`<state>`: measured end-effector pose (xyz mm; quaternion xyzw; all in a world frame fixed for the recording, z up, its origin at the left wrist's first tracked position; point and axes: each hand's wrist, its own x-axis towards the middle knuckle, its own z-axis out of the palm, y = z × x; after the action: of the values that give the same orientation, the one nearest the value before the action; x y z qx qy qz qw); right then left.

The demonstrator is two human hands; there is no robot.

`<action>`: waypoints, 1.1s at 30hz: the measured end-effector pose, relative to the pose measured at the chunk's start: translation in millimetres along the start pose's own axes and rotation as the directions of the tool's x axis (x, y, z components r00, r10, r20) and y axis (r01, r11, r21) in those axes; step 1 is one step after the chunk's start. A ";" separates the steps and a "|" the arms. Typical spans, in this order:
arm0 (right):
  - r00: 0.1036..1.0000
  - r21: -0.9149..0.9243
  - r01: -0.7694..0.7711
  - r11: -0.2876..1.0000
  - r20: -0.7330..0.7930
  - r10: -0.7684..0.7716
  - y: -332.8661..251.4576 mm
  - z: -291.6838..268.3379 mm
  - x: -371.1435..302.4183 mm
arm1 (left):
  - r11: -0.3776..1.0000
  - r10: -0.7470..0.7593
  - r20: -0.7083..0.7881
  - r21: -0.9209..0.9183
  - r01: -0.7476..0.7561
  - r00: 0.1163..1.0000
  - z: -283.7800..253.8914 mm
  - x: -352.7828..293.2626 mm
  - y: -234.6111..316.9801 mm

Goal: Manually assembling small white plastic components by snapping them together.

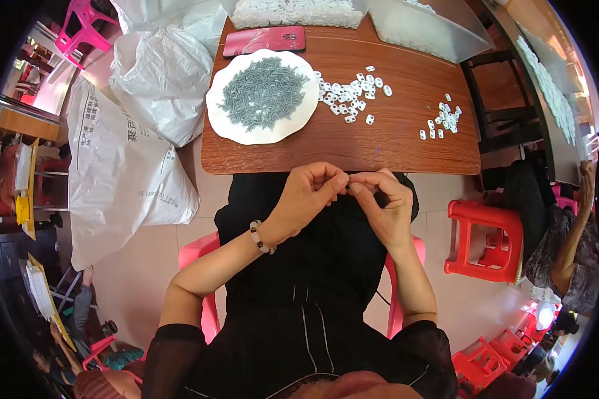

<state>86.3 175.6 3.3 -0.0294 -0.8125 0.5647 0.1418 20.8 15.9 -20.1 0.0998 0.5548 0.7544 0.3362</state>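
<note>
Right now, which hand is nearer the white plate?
Left. In the picture, the left hand is below and right of the white plate; the right hand is farther right.

Bright, fairly even light covered the brown counter (419, 149) and the white sacks (156, 86), while the black clothing (299, 266) held little detail. The left hand (307, 196) and right hand (387, 203) looked reasonably sharp. Fisheye distortion bent straight edges toward the dark rim, where surroundings softened and a spot of glare (545, 315) burned white at lower right.

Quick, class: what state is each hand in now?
Left hand: pinched closed; anything held cannot be told.
Right hand: also pinched closed; anything held cannot be told.
</note>
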 end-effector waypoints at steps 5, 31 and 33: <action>0.997 -0.072 0.081 0.994 -0.012 -0.083 -3.5 -2.1 0.4 | 0.999 -0.008 -0.052 -0.034 0.006 0.999 4.1 -0.1 -2.2; 0.931 -0.318 0.365 0.875 0.135 -0.340 -8.8 -8.1 5.7 | 0.992 -0.118 0.089 -0.032 0.122 0.989 -12.0 0.6 2.0; 0.938 -0.304 0.347 0.887 0.126 -0.324 -8.1 -7.3 5.6 | 0.990 -0.131 0.095 -0.048 0.136 0.987 -12.1 0.3 0.8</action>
<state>83.7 180.5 14.3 0.1088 -0.8909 0.3923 0.2014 13.9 6.7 -23.9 0.0875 0.5236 0.7396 0.4137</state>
